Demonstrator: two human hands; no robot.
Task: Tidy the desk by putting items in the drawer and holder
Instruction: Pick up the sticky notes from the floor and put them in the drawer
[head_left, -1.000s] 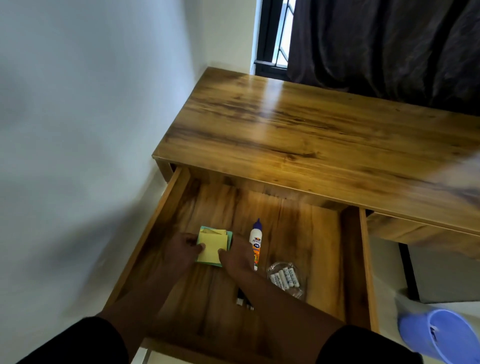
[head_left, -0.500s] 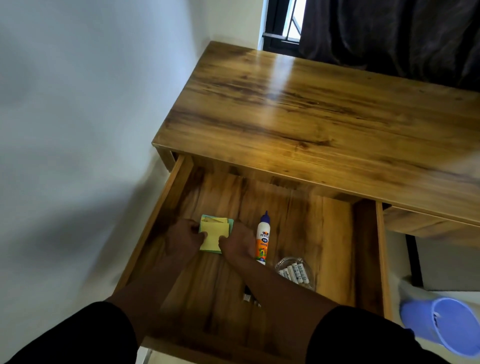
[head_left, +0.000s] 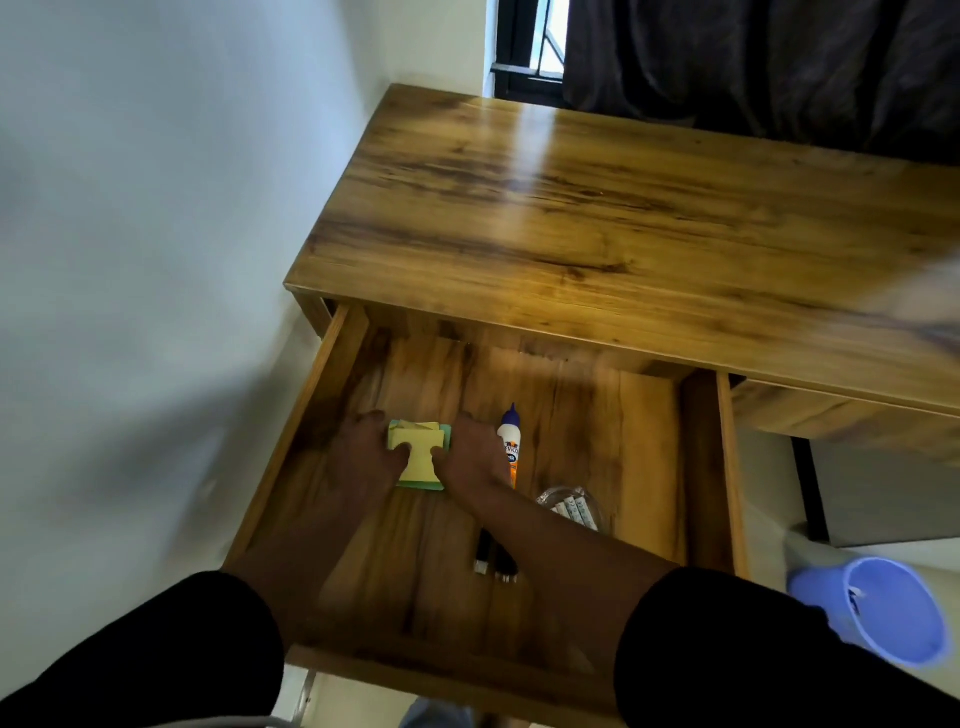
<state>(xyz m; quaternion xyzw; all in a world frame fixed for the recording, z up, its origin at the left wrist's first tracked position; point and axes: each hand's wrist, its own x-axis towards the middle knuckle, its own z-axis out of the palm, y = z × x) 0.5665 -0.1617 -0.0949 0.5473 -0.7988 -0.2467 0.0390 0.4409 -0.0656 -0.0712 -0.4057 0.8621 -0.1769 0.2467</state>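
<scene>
White wall (head_left: 156, 234) fills the left side. Wooden drawer (head_left: 706, 467) pulled out from under the counter (head_left: 597, 218), open toward the viewer. Both forearms reach in from below, black sleeves at the bottom edge.

Left hand (head_left: 369, 457) rests palm-down on the drawer floor against the left edge of the sticky notes (head_left: 418, 457); thumb lies over the pad's left side, fingers (head_left: 371, 418) curl along the pad's far-left corner, holding it. The pad sits in the drawer's left-middle, flat on the floor: yellow sheets on top, green layer showing at the right and near edges, top sheet a bit crumpled at the far end.

Right hand (head_left: 470, 457) mirrors it on the pad's right edge, thumb on top of the pad, fingers bent round the far-right corner. So the pad is pinched between the two hands, thumbs near each other but apart.

Just right of the right hand: glue bottle (head_left: 509, 447) lying flat, blue cap pointing away from the viewer, white and orange body, touching or nearly touching the hand, cannot tell which. Further right and nearer: small clear container (head_left: 574, 512) with white sticks inside, partly hidden by the right forearm. Under that forearm, two dark pen-like items (head_left: 491, 564) poke out; type unclear.

Far right, outside the drawer on the floor: blue plastic bucket (head_left: 883, 608). Dark curtain (head_left: 779, 62) behind the counter, window (head_left: 530, 47) at top.
</scene>
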